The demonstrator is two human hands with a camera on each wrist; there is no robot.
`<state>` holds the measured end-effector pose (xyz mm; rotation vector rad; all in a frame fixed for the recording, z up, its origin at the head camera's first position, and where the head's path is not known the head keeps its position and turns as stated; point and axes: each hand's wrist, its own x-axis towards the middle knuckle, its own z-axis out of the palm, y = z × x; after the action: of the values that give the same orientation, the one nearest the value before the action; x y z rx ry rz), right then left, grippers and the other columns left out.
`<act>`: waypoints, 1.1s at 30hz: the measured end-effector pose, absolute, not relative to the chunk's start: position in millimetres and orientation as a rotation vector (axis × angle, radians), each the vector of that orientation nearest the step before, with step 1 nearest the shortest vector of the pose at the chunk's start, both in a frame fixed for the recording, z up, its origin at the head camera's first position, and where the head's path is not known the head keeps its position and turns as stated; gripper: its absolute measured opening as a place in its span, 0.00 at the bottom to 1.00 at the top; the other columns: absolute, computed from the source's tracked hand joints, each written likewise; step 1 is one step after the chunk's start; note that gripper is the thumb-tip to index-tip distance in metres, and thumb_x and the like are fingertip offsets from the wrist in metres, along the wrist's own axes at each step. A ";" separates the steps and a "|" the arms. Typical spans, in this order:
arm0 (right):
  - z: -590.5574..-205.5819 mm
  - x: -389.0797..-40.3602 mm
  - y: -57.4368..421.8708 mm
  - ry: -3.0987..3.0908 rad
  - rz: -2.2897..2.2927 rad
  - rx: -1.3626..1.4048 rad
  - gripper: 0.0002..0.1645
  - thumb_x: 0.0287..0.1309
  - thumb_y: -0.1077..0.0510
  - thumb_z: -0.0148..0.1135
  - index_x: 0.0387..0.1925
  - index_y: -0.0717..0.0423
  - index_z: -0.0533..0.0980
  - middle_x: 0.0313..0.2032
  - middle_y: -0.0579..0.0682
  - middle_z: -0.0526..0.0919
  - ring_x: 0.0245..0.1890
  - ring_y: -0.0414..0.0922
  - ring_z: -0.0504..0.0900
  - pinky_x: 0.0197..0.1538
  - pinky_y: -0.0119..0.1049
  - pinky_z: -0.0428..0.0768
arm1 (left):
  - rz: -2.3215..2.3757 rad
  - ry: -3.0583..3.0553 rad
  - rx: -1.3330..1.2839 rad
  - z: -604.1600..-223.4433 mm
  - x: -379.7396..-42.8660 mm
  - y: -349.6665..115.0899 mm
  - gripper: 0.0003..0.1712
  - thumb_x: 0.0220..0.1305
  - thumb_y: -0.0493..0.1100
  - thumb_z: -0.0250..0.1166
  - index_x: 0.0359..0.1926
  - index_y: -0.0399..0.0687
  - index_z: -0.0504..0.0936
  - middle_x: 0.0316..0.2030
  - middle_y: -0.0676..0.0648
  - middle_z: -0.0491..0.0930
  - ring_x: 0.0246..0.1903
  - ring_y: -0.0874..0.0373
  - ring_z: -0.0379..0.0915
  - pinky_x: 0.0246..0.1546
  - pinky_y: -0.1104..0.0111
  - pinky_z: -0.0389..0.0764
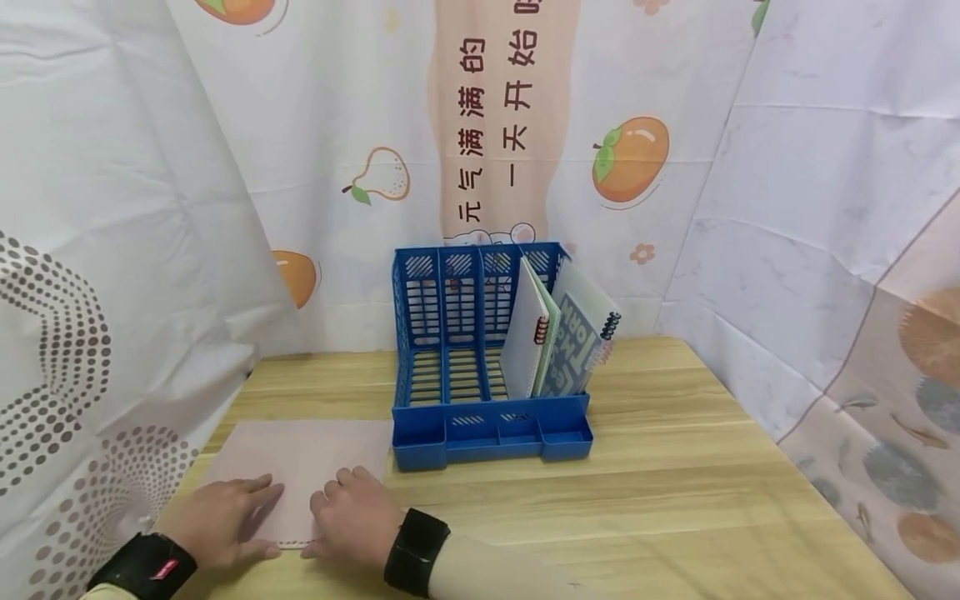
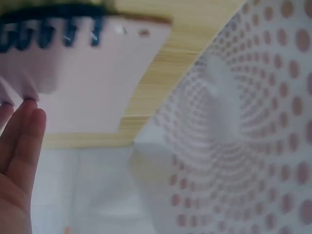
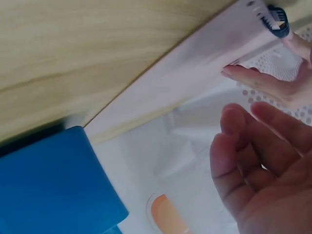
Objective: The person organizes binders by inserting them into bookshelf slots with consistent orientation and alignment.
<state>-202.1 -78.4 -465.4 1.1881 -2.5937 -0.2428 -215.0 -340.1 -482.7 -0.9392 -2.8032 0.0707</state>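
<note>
A pale pink spiral notebook (image 1: 315, 454) lies on the table at the left, its dark blue coil (image 2: 46, 30) along the near edge. My left hand (image 1: 213, 518) rests on its near left part, fingers extended over the page and thumb by the bound edge. The fingertips of the left hand (image 2: 22, 146) touch the sheet in the left wrist view. My right hand (image 1: 356, 517) is over the near right part, its fingers loosely bent. Nothing shows between the fingers of the right hand (image 3: 263, 165) in the right wrist view.
Behind the notebook's right end stands a blue desk file rack (image 1: 491, 433) with upright slots and small front trays. Its right slots hold a white notebook (image 1: 522, 333) and a grey-blue spiral notebook (image 1: 577, 342). Printed curtains (image 1: 322, 100) hang around the wooden table (image 1: 675, 500).
</note>
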 end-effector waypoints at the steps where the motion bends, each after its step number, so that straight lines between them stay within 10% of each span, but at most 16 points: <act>1: -466.9 -202.8 -81.0 -2.595 -0.278 1.194 0.30 0.61 0.21 0.55 0.43 0.37 0.81 0.36 0.34 0.82 0.35 0.35 0.72 0.41 0.29 0.68 | 0.081 -2.788 -0.949 -484.3 -214.8 -337.2 0.50 0.50 0.82 0.65 0.52 0.43 0.86 0.49 0.39 0.86 0.43 0.42 0.85 0.44 0.49 0.83; 11: -475.0 -208.9 -89.6 -2.536 -0.529 1.233 0.08 0.66 0.42 0.62 0.31 0.31 0.84 0.30 0.32 0.84 0.28 0.36 0.72 0.35 0.31 0.64 | 0.219 -2.602 -0.983 -492.4 -211.6 -306.7 0.42 0.53 0.81 0.63 0.37 0.46 0.83 0.24 0.55 0.70 0.16 0.57 0.66 0.23 0.60 0.74; 23: -477.9 -206.1 -94.8 -2.470 -0.748 1.384 0.08 0.68 0.43 0.59 0.36 0.26 0.83 0.31 0.27 0.82 0.28 0.34 0.73 0.36 0.31 0.67 | 0.241 -2.579 -0.982 -494.7 -208.3 -299.6 0.35 0.58 0.74 0.63 0.36 0.45 0.80 0.21 0.55 0.65 0.14 0.60 0.61 0.20 0.63 0.71; 33: -480.0 -214.8 -93.0 -2.493 -0.679 1.399 0.08 0.69 0.47 0.59 0.34 0.30 0.81 0.31 0.29 0.79 0.25 0.35 0.71 0.32 0.30 0.66 | 0.214 -2.719 -0.968 -481.7 -203.1 -306.9 0.17 0.52 0.43 0.74 0.24 0.56 0.70 0.20 0.60 0.65 0.18 0.65 0.65 0.19 0.63 0.69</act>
<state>-214.8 -93.0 -480.0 1.3989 -2.4927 -0.6789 -203.1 -306.9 -481.7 -0.9683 -2.7187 0.2140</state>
